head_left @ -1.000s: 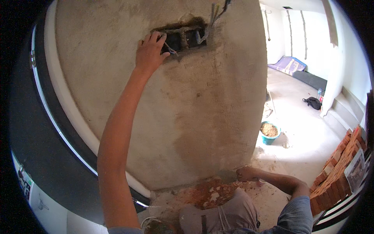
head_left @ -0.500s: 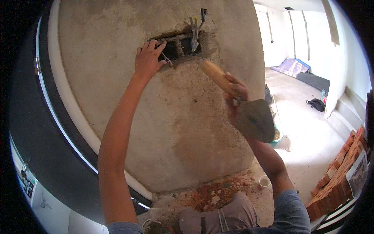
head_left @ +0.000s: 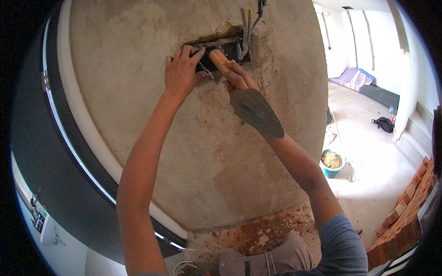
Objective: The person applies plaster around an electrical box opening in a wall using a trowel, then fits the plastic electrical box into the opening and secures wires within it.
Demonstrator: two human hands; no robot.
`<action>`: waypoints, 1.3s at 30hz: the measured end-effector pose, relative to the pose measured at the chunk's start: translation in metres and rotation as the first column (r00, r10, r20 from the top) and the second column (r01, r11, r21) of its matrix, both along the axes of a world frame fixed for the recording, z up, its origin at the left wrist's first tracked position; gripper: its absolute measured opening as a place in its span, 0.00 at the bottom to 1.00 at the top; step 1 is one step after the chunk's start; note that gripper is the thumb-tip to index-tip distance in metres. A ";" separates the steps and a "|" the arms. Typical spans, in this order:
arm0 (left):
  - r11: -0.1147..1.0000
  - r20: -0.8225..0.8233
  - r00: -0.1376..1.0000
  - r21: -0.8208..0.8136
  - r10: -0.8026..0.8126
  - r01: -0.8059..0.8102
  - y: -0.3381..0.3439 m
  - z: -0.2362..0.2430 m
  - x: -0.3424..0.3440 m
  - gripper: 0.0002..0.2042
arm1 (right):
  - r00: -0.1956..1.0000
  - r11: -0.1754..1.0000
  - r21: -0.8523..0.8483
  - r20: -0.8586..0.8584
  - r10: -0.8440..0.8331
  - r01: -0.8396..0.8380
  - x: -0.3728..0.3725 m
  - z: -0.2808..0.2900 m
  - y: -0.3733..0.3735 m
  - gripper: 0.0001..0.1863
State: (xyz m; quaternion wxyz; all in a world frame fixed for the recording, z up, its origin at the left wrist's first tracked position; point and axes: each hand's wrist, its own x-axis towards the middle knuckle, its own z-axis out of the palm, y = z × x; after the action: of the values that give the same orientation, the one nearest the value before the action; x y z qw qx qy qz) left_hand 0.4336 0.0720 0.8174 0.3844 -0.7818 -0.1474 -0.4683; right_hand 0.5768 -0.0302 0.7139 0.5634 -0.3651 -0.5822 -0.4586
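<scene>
A dark recess with two switch boxes is cut into the bare plastered wall (head_left: pixel 207 133). My left hand (head_left: pixel 180 73) rests at the left switch box (head_left: pixel 209 62), fingers spread over its upper edge and thumb lower down, beside short thin wires (head_left: pixel 207 70). My right hand (head_left: pixel 239 78) is closed round a trowel (head_left: pixel 258 112) turned back to front, its dark blade pointing down over my forearm. The butt of its wooden handle stands at the recess, between the two boxes. Grey cables (head_left: pixel 246 34) come out of the right box (head_left: pixel 233 49) and bend upward.
A dark panel with a pale frame (head_left: pixel 87 110) runs along the left. At the right, a teal bucket of sandy material (head_left: pixel 332 161) stands on the floor, with stacked bricks (head_left: pixel 405 211) nearer. Farther off lie a black bag (head_left: pixel 383 123) and a rolled purple sheet (head_left: pixel 352 79).
My right hand has moved up and left, bringing the trowel's handle end to the recess between the boxes. My left hand stays at the left box; the whole view has shifted slightly.
</scene>
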 end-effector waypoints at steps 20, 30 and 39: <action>0.996 -0.001 0.999 0.065 0.054 -0.053 0.016 0.002 0.005 0.33 | 0.877 0.909 -0.120 -0.339 0.340 -0.398 -0.013 0.006 -0.006 0.16; 0.997 -0.033 0.999 0.070 0.033 -0.030 0.017 0.001 0.009 0.33 | 1.000 1.000 0.012 0.016 0.008 -0.009 0.003 0.000 -0.003 0.16; 0.994 -0.016 0.999 0.101 0.050 -0.048 0.020 0.001 0.002 0.33 | 0.998 0.073 -0.996 -0.050 -0.030 -0.048 -0.045 -0.198 -0.122 0.19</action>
State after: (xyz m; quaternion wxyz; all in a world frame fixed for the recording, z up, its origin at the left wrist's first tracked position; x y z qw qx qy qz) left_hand 0.4353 0.0920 0.8183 0.4361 -0.7619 -0.1389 -0.4583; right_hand 0.5314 -0.1523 0.5158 0.1831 -0.6604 -0.7245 0.0746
